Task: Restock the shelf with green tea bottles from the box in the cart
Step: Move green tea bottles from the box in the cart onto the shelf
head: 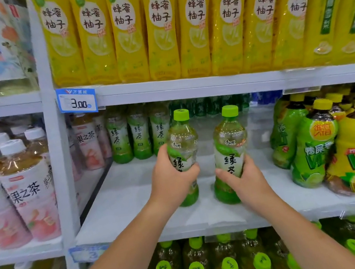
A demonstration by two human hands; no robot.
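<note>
We hold one green tea bottle in each hand, both upright, caps up, long axes vertical. The left hand [168, 176] has its fingers wrapped around the left bottle [184, 154]; the right hand [244, 177] grips the right bottle [230, 152] likewise. Both sit over the bare front of the shelf [122, 201]. The back row [139, 135] of green tea stands straight ahead and slightly left, so we judge the push goes forward, the left bottle nearer.

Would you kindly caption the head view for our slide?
Left hand and right hand each place a green tea bottle on the shelf.
</note>
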